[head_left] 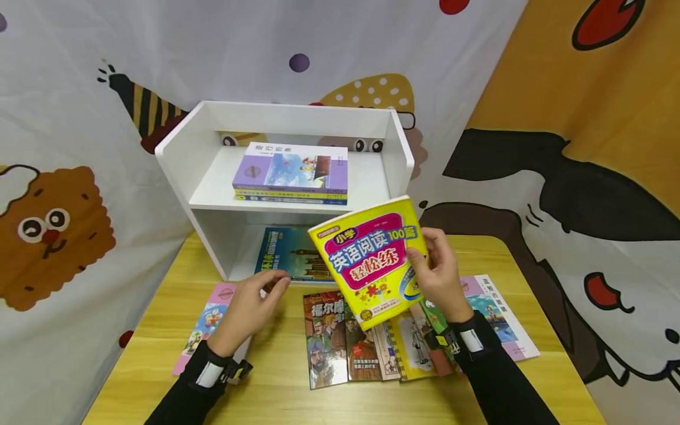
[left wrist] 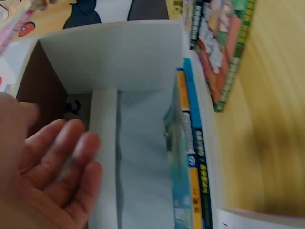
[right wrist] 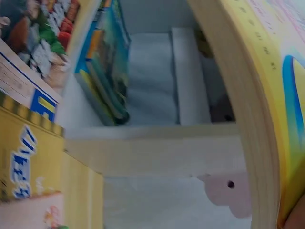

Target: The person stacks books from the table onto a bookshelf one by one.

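Observation:
My right hand (head_left: 438, 274) grips a yellow book (head_left: 372, 260) with a pink title panel by its right edge, raised and tilted in front of the shelf. In the right wrist view the thick page edge of this yellow book (right wrist: 259, 109) shows, with a bit of thumb at the corner. My left hand (head_left: 255, 307) is held over the table with relaxed, bent fingers and nothing in them. The left wrist view shows this left hand (left wrist: 57, 167) beside the lower compartment of the white shelf (head_left: 212, 236). Teal books (head_left: 294, 254) lie in that compartment.
A stack of books (head_left: 297, 171), purple on top, lies on the upper shelf. Several overlapping books (head_left: 326, 342) are spread on the wooden table (head_left: 276, 395). A pink book (head_left: 212, 316) lies under my left forearm, and a purple-and-white book (head_left: 491, 319) is at the right.

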Demonstrator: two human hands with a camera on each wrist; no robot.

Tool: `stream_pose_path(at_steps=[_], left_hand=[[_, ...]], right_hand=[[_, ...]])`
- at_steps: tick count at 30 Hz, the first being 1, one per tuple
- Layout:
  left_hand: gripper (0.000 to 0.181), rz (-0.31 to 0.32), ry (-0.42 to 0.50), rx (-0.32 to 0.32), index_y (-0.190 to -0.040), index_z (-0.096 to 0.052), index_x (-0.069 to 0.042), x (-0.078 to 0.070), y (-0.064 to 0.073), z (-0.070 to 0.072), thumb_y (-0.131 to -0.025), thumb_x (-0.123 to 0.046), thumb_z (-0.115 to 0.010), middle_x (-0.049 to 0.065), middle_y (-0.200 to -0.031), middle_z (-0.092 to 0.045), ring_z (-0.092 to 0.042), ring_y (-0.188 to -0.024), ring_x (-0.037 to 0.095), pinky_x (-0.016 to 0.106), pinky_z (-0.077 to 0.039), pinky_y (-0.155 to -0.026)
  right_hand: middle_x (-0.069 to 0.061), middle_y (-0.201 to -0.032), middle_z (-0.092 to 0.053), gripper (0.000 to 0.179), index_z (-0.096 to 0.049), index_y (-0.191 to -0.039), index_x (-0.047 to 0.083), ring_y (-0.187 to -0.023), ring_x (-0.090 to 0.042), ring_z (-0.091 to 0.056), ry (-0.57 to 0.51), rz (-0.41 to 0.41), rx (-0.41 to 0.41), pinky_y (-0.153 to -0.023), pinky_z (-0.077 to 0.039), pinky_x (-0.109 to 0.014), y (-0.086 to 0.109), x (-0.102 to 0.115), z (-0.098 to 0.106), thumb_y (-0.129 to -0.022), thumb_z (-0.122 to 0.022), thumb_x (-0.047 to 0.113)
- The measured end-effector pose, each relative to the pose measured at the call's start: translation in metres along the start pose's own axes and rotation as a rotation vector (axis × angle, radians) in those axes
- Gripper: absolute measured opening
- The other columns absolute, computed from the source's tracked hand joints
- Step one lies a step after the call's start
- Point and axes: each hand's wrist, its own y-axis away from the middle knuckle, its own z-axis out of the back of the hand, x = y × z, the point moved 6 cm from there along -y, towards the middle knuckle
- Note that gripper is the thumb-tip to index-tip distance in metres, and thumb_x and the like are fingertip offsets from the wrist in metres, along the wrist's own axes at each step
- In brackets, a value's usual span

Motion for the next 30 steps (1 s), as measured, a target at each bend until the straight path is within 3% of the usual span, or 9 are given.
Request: stream_pose_path(at_steps=[3,6,11,13,16,19,23,30], left_hand=[[0.029,-0.054,0.068,-0.027,-0.124,-0.054,-0.033,-0.013,-0.005,0.004,-0.095,-0.034,-0.052,-0.014,-0.092,-0.064,-0.057,-0.080,0.000,0.032,-0.052,-0.063],[0.045,-0.122,0.151,-0.022,-0.138,-0.042,-0.029,-0.027,-0.010,0.008,-0.095,-0.026,-0.054,-0.008,-0.108,-0.065,-0.059,-0.089,0.004,0.037,-0.054,-0.071],[0.063,-0.227,0.272,0.056,-0.148,-0.024,-0.022,-0.055,-0.020,0.012,-0.094,-0.027,-0.056,-0.003,-0.135,-0.051,-0.058,-0.101,0.013,0.041,-0.053,-0.081],[0.065,-0.248,0.316,0.109,-0.149,-0.021,-0.020,-0.068,-0.022,0.013,-0.094,-0.030,-0.054,0.000,-0.134,-0.052,-0.060,-0.098,0.015,0.037,-0.055,-0.077],[0.065,-0.232,0.354,0.180,-0.149,-0.022,-0.021,-0.087,-0.020,0.015,-0.094,-0.026,-0.055,0.005,-0.124,-0.057,-0.063,-0.087,0.015,0.032,-0.057,-0.068],[0.066,-0.211,0.368,0.200,-0.148,-0.026,-0.021,-0.100,-0.017,0.017,-0.091,-0.013,-0.058,0.008,-0.113,-0.059,-0.064,-0.079,0.017,0.029,-0.057,-0.061],[0.065,-0.231,0.354,0.168,-0.147,-0.028,-0.020,-0.094,-0.017,0.012,-0.091,-0.006,-0.056,0.007,-0.117,-0.058,-0.063,-0.077,0.016,0.029,-0.057,-0.060],[0.062,-0.228,0.343,0.118,-0.148,-0.027,-0.022,-0.070,-0.018,0.004,-0.093,-0.010,-0.054,0.002,-0.128,-0.053,-0.060,-0.079,0.012,0.029,-0.057,-0.061]], right_hand=[[-0.018,-0.101,-0.064,0.037,-0.044,-0.125,0.004,-0.065,-0.027,-0.065,0.008,-0.068,0.117,-0.049,-0.056,-0.038,0.005,-0.005,-0.019,-0.090,-0.051,-0.006],[-0.015,-0.100,-0.066,0.035,-0.045,-0.124,0.008,-0.065,-0.025,-0.065,0.016,-0.126,0.210,-0.049,-0.056,-0.038,0.009,-0.009,-0.035,-0.092,-0.052,-0.002],[-0.009,-0.096,-0.067,0.033,-0.047,-0.122,0.014,-0.064,-0.021,-0.065,0.036,-0.159,0.314,-0.048,-0.056,-0.036,0.014,-0.018,-0.055,-0.092,-0.055,0.004],[-0.006,-0.096,-0.068,0.033,-0.047,-0.122,0.018,-0.064,-0.019,-0.065,0.035,-0.147,0.355,-0.049,-0.056,-0.034,0.017,-0.025,-0.061,-0.092,-0.056,0.007],[-0.001,-0.096,-0.068,0.031,-0.048,-0.120,0.021,-0.065,-0.015,-0.065,0.043,-0.113,0.404,-0.049,-0.056,-0.031,0.020,-0.033,-0.068,-0.092,-0.057,0.013],[0.001,-0.096,-0.068,0.031,-0.048,-0.121,0.023,-0.066,-0.013,-0.064,0.051,-0.083,0.431,-0.050,-0.056,-0.030,0.020,-0.036,-0.073,-0.092,-0.057,0.015],[0.002,-0.097,-0.067,0.032,-0.047,-0.122,0.024,-0.067,-0.012,-0.064,0.074,-0.076,0.443,-0.051,-0.056,-0.029,0.017,-0.034,-0.075,-0.093,-0.057,0.016],[0.002,-0.097,-0.066,0.037,-0.050,-0.125,0.022,-0.065,-0.012,-0.064,0.186,-0.100,0.420,-0.051,-0.056,-0.029,0.009,-0.015,-0.076,-0.090,-0.061,0.015]])
